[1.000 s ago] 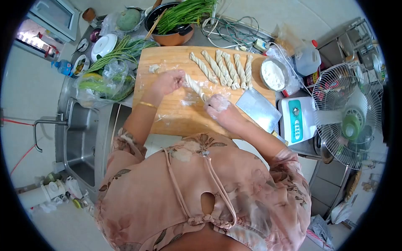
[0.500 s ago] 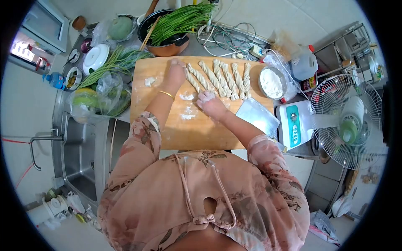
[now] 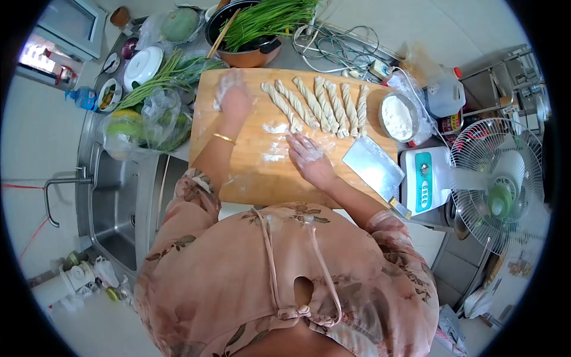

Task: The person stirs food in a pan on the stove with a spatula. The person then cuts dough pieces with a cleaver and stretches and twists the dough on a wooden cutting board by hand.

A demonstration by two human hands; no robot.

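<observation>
My left hand (image 3: 234, 100), smeared by motion, is over the left part of the wooden board (image 3: 253, 172), where a small dough piece lay; its floury fingers hide that spot, and their grip cannot be made out. My right hand (image 3: 311, 160) rests low above the board, palm down with floury fingers stretched out and nothing in them. Just beyond it lies a row of several twisted dough strands (image 3: 282, 107), the leftmost one nearest my fingertips. Flour patches (image 3: 275, 149) dust the wood between my hands. To the right of my right hand lies a cleaver (image 3: 372, 163).
A metal bowl of flour (image 3: 397, 118) stands at the board's right edge, beside a kitchen scale (image 3: 424, 178) and a fan (image 3: 499, 184). Behind the board are a pot (image 3: 247, 58) with green stalks and tangled cables (image 3: 339, 47). Bagged vegetables (image 3: 143, 128) and a sink (image 3: 116, 208) are left.
My left hand has left the leftmost dough twist and moved left to the small dough piece. My right hand has drawn off the twist's near end, fingers now extended. The view has shifted slightly.
</observation>
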